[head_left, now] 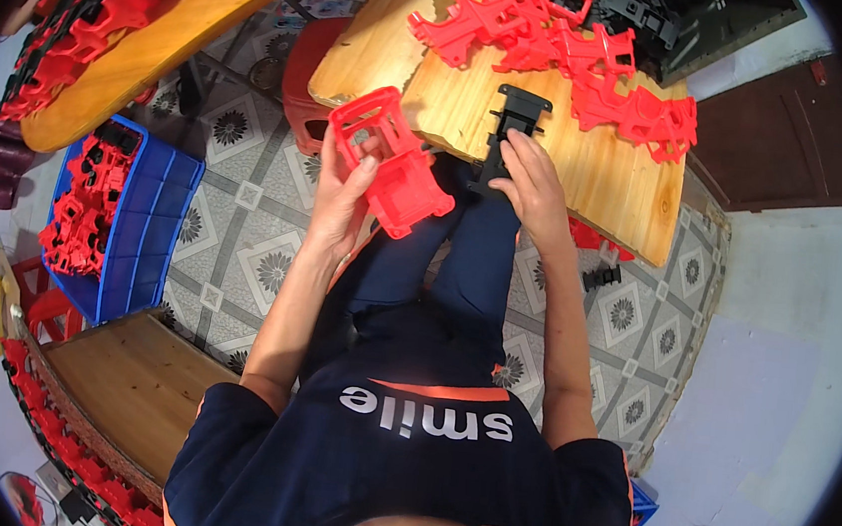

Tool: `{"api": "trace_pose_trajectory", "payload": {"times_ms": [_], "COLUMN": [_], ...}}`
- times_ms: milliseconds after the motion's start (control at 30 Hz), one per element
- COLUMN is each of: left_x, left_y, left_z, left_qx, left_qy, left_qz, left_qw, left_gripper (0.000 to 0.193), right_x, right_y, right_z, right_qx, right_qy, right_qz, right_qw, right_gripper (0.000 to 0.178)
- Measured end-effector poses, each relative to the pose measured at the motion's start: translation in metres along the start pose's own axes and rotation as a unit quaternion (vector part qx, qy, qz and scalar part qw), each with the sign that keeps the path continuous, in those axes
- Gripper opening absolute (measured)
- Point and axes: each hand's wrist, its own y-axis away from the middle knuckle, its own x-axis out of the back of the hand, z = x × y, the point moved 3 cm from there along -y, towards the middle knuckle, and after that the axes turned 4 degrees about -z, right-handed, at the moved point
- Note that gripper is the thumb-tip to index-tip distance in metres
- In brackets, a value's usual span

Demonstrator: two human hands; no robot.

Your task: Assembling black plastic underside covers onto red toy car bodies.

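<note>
My left hand (346, 181) is closed around the left side of a red plastic frame (409, 189), a hollow moulded part with a rectangular opening at its far end. It is held tilted in front of the table's near edge. In my right hand (536, 181) is a black plastic chassis part (525, 104), long and narrow with small pins at its sides. The fingers lie over its near half, and its far end reaches over the wooden table (444, 115). The two parts are apart from each other.
Several red plastic shells (560, 45) are heaped on the table's far side, beside black parts (632, 21). A blue crate (149, 229) full of red and black parts stands at left. A red stool (309, 73) touches the table's left side. Another wooden table (160, 40) holds rows of parts.
</note>
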Motion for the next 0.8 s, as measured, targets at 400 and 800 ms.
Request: {"api": "trace_pose_trajectory", "payload": {"times_ms": [400, 800], "left_x": [-0.006, -0.028], "left_y": [-0.017, -0.005], "left_z": [0.006, 0.009], "left_qx": [0.028, 0.040], "left_qy": [-0.006, 0.014], "left_qz": [-0.152, -0.157], "left_qw": [0.988, 0.987], "left_gripper": [0.113, 0.111], "right_x": [0.059, 0.033], "right_y": [-0.038, -0.031], "right_z": [-0.098, -0.100], "right_qx": [0.077, 0.106], "right_qy": [-0.156, -0.114], "right_qz": [-0.007, -0.007], "right_qw": [0.985, 0.988], "right_gripper": [0.040, 0.039]}}
